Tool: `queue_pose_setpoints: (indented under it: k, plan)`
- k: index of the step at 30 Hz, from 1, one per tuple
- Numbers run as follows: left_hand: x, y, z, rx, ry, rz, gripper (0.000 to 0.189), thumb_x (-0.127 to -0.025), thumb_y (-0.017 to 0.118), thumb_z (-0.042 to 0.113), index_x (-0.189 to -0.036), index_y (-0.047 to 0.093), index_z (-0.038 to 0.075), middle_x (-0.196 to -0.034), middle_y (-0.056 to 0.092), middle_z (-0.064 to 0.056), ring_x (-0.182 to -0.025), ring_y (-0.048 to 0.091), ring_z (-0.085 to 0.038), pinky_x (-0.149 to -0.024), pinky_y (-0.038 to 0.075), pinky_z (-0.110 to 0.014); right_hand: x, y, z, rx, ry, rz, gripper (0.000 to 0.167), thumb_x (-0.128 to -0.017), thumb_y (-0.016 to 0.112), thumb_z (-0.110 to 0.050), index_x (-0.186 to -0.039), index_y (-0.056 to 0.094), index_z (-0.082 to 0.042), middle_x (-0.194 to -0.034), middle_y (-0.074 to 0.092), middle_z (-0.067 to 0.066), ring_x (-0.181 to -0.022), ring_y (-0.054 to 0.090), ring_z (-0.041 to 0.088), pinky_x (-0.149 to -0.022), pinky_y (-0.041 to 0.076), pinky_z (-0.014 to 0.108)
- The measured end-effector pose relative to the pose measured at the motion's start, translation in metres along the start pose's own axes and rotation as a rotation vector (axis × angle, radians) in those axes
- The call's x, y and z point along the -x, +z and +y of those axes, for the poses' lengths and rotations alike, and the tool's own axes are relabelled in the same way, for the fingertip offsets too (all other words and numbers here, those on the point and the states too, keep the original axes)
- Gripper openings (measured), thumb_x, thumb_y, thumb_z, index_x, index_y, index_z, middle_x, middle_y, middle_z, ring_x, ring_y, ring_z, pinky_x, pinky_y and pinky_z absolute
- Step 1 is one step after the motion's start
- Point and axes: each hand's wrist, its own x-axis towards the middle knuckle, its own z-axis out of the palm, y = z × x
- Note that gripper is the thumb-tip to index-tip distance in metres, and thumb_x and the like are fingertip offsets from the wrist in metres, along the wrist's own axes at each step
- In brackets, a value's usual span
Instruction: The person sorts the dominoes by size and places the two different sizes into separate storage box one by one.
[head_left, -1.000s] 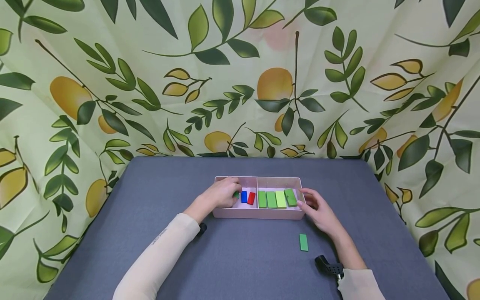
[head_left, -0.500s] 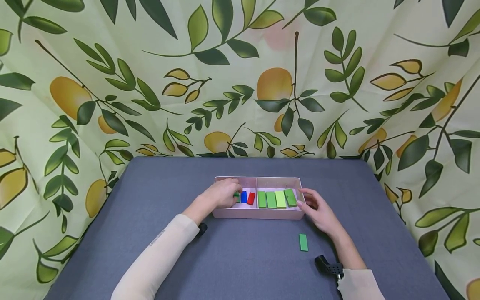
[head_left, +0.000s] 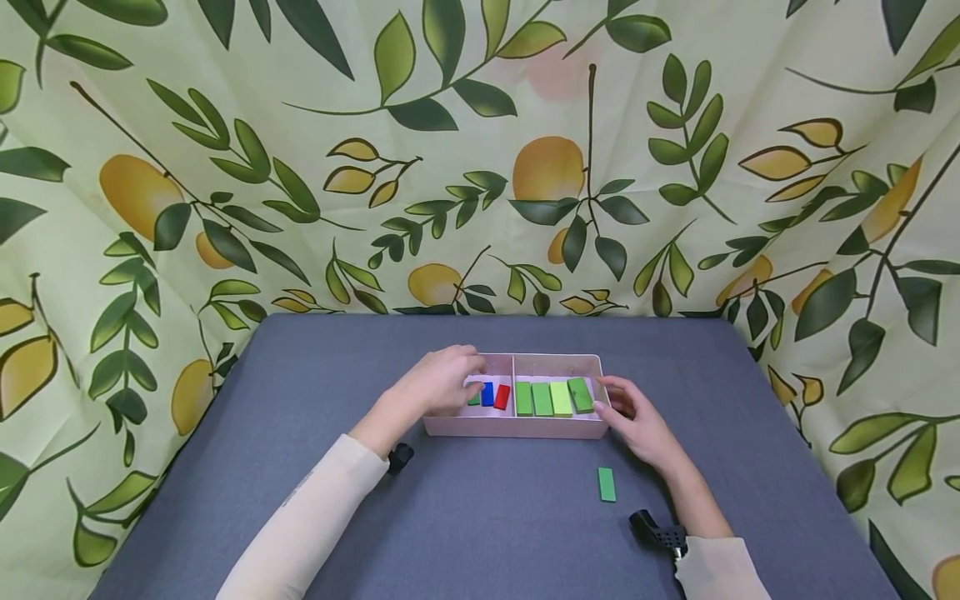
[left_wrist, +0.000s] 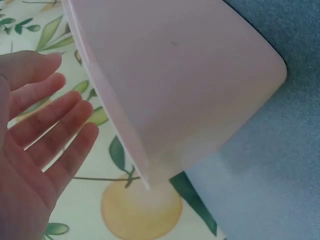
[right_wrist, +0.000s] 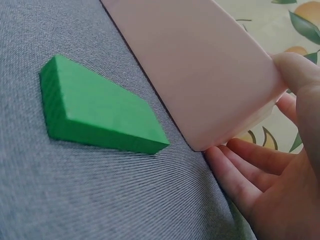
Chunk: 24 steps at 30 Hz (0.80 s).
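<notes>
My left hand (head_left: 446,379) hovers over the left compartment of a pale pink two-compartment box (head_left: 517,427). Its fingers are spread loosely with nothing between them, as the left wrist view shows. Just beyond its fingertips lies a partly hidden green block (head_left: 474,400), beside a blue block (head_left: 488,394) and a slightly tilted red block (head_left: 502,397). At the box's right end, my right hand (head_left: 637,421) grips the corner, thumb (right_wrist: 292,70) at the rim and fingers against the end wall. Several larger green blocks (head_left: 543,399) stand in a row in the right compartment, the rightmost tilted.
A loose green block (head_left: 607,485) lies on the grey-blue tablecloth (head_left: 487,517) in front of the box's right end, near the right forearm. Behind the table hangs a leaf-and-fruit patterned curtain (head_left: 465,250).
The left hand has let go of the small green block, which now lies left of the blue one, and has lifted slightly up and left. The right hand has stayed put.
</notes>
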Motion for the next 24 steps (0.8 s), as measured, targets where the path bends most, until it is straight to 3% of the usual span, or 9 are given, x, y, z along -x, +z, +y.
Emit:
queue_pose_setpoints:
  k: [12, 24]
  plan:
    - [0.010, -0.003, 0.027, -0.082, 0.210, 0.204, 0.022, -0.092, 0.070, 0.019, -0.112, 0.073, 0.009, -0.108, 0.065, -0.004, -0.099, 0.062, -0.022, -0.089, 0.053, -0.034, 0.000, 0.000, 0.001, 0.002, 0.013, -0.013, 0.050, -0.102, 0.063, -0.025, -0.146, 0.046, -0.009, -0.140, 0.053, 0.027, -0.121, 0.054, 0.039, -0.098, 0.042, 0.051]
    - [0.007, 0.007, 0.055, -0.096, 0.417, 0.335, 0.013, -0.091, 0.072, 0.018, -0.102, 0.073, 0.012, -0.103, 0.064, -0.001, -0.093, 0.059, -0.017, -0.082, 0.051, -0.028, -0.001, -0.001, 0.000, 0.008, 0.013, -0.013, 0.050, -0.103, 0.063, -0.025, -0.146, 0.045, -0.008, -0.139, 0.052, 0.029, -0.120, 0.054, 0.041, -0.097, 0.043, 0.049]
